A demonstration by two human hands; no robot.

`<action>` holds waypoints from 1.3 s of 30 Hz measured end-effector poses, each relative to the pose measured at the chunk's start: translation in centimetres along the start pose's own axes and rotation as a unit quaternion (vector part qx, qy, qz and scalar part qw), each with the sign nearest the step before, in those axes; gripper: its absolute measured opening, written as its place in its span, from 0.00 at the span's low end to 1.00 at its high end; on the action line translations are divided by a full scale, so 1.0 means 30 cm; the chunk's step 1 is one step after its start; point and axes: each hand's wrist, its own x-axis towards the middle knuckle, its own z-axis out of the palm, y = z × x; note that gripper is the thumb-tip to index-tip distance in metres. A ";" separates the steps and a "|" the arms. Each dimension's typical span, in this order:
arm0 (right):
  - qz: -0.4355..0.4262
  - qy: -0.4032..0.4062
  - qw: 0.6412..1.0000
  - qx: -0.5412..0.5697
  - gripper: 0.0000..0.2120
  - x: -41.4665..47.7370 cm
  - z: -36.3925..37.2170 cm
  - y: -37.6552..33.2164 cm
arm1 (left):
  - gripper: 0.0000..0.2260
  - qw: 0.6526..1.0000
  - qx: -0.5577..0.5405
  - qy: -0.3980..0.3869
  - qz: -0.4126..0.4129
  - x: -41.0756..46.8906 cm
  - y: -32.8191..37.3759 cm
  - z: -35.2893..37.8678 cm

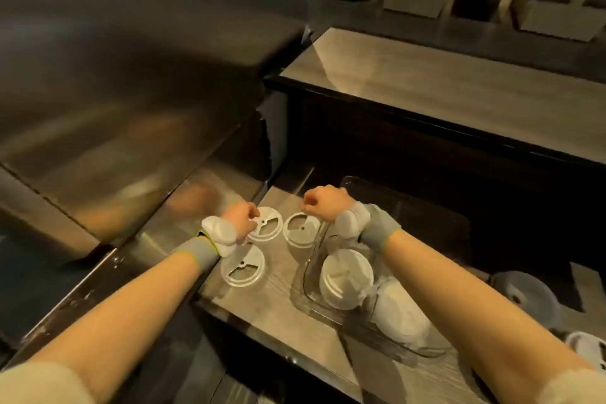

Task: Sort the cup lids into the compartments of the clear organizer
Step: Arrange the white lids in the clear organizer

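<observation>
Three clear cup lids lie on the wooden counter (262, 302): one far left (267, 223), one far right (300, 229), one nearer (242, 267). My left hand (241, 216) hovers with curled fingers over the far left lid's edge; whether it touches is unclear. My right hand (324, 202) is a closed fist above the far right lid, holding nothing I can see. The clear organizer (305, 289) stands to the right. A white lid stack (346, 277) fills one compartment, another white stack (401, 311) the compartment nearer me.
A steel counter (114, 141) runs along the left. A raised wooden shelf (442, 82) with a dark front stands behind. A grey round lid (524, 295) and a white object (587, 348) lie at the right edge.
</observation>
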 end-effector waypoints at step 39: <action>-0.114 -0.078 0.990 -0.012 0.13 0.127 0.062 -0.061 | 0.15 0.971 0.234 -0.032 0.032 -0.201 -0.100 0.164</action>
